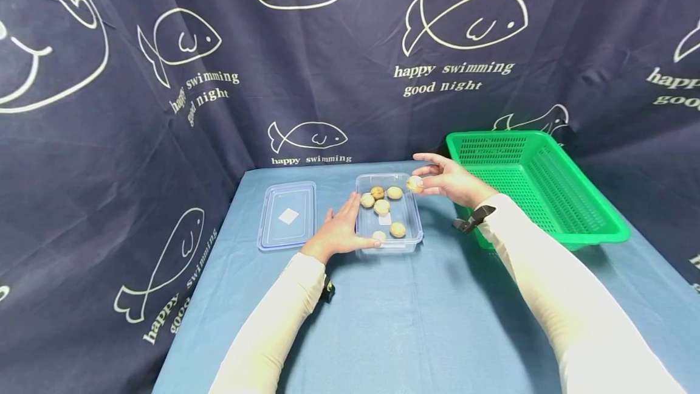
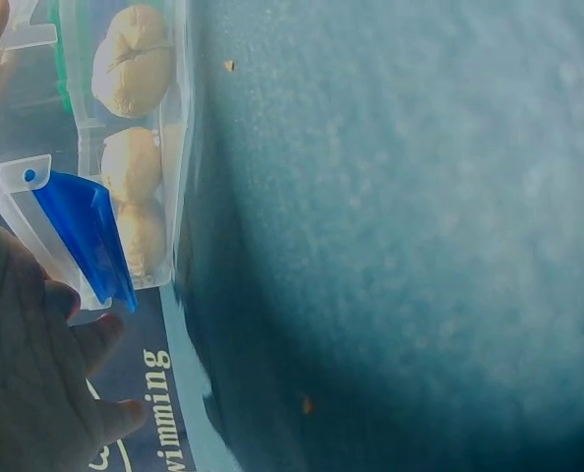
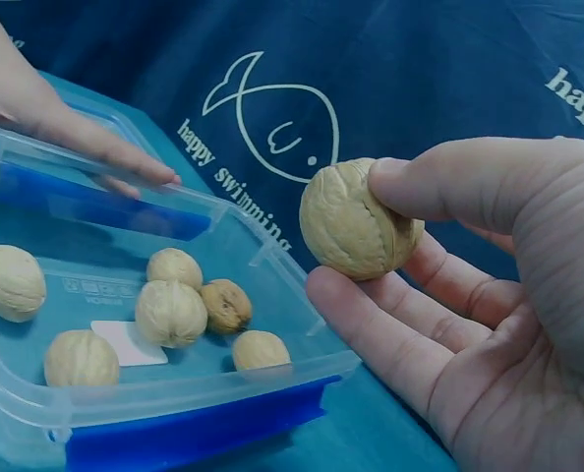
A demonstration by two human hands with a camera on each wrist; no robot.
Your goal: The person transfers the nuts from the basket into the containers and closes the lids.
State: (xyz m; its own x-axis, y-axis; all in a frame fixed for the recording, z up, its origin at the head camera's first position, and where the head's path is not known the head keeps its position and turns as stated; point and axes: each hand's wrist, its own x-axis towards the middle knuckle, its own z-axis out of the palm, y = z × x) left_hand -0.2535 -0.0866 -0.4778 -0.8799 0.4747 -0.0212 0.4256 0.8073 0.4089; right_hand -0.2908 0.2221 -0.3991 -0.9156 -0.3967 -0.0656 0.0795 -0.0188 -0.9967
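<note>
My right hand [image 1: 451, 182] pinches a walnut [image 3: 356, 218] between thumb and fingertips, above the right rim of a clear plastic container [image 1: 404, 244]. Several more walnuts [image 1: 381, 207] lie loose inside it, around a small white label [image 3: 128, 344]. At the container's left side is my left hand [image 1: 340, 231], its fingers stretched along that wall and the thumb reaching across the front corner. Blue latch flaps [image 3: 199, 425] hang on the container's sides. In the left wrist view the left fingers [image 2: 100, 339] spread just beyond one blue flap.
To the left lies the container's clear lid [image 1: 301, 236], flat, with a blue edge and a white label. A green plastic basket [image 1: 593, 238] stands on the right, beside the right forearm. Blue cloth covers the table [image 1: 394, 321]; a dark fish-print curtain [image 1: 355, 65] rises behind.
</note>
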